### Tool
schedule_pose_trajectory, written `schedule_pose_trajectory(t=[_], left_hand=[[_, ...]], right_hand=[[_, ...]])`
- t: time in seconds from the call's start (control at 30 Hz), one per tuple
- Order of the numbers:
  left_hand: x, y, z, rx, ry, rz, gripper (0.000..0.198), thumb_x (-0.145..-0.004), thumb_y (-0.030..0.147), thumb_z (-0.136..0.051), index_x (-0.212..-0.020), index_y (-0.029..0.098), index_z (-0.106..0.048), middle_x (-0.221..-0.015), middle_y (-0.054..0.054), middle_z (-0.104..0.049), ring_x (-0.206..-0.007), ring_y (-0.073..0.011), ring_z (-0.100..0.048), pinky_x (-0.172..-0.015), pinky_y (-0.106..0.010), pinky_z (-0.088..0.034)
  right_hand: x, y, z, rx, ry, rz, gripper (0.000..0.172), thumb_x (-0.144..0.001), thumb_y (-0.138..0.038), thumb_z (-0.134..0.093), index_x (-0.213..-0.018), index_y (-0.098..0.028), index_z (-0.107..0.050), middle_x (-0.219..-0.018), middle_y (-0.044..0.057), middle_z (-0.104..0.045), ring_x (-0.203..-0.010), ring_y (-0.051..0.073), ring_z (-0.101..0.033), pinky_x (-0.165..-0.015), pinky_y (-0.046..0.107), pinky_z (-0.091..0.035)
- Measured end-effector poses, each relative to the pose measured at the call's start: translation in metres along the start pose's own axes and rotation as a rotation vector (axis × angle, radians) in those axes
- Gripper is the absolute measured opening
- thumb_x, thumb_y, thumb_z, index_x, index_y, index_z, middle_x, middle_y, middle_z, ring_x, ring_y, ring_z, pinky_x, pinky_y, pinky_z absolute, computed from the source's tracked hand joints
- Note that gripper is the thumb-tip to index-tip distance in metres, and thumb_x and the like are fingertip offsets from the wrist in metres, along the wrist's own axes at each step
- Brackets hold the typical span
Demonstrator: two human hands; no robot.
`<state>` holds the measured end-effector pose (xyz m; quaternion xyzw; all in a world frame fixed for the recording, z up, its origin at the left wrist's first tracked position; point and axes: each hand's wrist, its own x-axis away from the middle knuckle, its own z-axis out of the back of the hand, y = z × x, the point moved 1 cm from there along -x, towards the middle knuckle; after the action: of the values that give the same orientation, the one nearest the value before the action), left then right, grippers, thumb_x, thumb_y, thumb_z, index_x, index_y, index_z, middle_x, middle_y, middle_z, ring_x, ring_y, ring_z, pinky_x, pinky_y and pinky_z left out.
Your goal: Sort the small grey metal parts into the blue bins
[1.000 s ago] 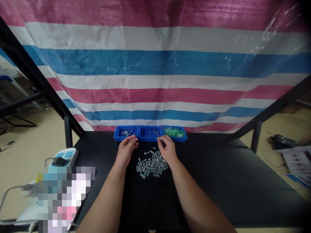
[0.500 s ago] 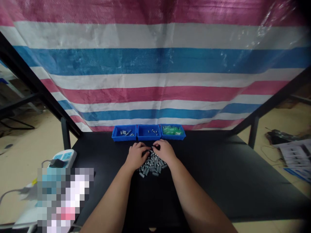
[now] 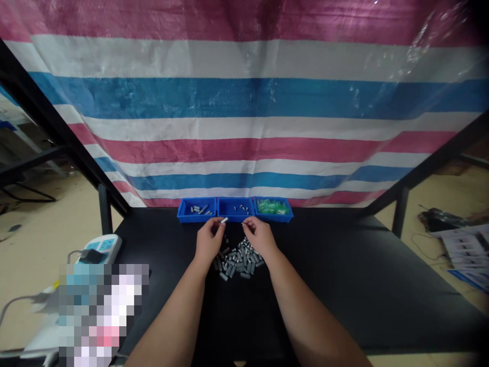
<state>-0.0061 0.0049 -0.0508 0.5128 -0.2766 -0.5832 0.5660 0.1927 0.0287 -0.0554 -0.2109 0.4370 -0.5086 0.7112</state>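
- Head view: black table (image 3: 336,285), red-white-blue striped tarp (image 3: 244,97) hanging behind it, tan floor (image 3: 34,219) showing either side, white power strip (image 3: 111,245) over on the left.
- Left hand (image 3: 208,240) is pinching a little pale cylinder (image 3: 225,220), past the loose metal pile (image 3: 239,264), just in front of the blue bins (image 3: 196,219). Long axis slants, free end pointing right and slightly up.
- Right hand (image 3: 261,237) nips some tiny bit (image 3: 243,223), honestly too small to make out.

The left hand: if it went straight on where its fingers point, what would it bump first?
Probably the middle blue bin, with the small pale cylinder in the left hand leading; depth is unclear, so it might pass above.
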Motion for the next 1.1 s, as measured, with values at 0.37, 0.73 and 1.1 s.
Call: schedule_pose_trajectory(t=[0.37,0.73,1.1], left_hand=[[-0.018,-0.012,0.024,0.88,0.34,0.378,0.052,-0.072,0.036,-0.085,-0.117,0.017,-0.066,-0.117,-0.013,-0.072,-0.091,-0.0165,-0.071,-0.068,-0.02,-0.049],[-0.01,0.006,0.025,0.798,-0.032,0.309,0.047,-0.073,0.037,-0.083,-0.114,0.018,-0.069,-0.107,-0.01,-0.073,-0.073,-0.0137,-0.069,-0.055,-0.019,-0.047],[0.006,0.015,0.018,-0.041,-0.415,-0.198,0.018,-0.084,0.026,-0.065,-0.098,0.021,-0.075,-0.089,-0.006,-0.071,-0.085,-0.0199,-0.064,-0.081,-0.033,-0.047]], right_hand=[[-0.008,0.009,-0.011,-0.264,0.252,0.006,0.016,-0.089,-0.032,-0.063,-0.099,-0.02,-0.067,-0.089,0.006,-0.07,-0.079,0.019,-0.068,-0.075,0.031,-0.056],[-0.004,-0.011,0.005,-0.15,0.172,0.159,0.013,-0.09,-0.024,-0.059,-0.096,-0.021,-0.07,-0.086,0.004,-0.066,-0.071,0.016,-0.061,-0.068,0.029,-0.052],[0.001,-0.011,0.024,0.049,-0.128,0.119,0.016,-0.083,-0.016,-0.057,-0.087,-0.02,-0.072,-0.075,0.001,-0.064,-0.063,0.014,-0.054,-0.061,0.025,-0.042]])
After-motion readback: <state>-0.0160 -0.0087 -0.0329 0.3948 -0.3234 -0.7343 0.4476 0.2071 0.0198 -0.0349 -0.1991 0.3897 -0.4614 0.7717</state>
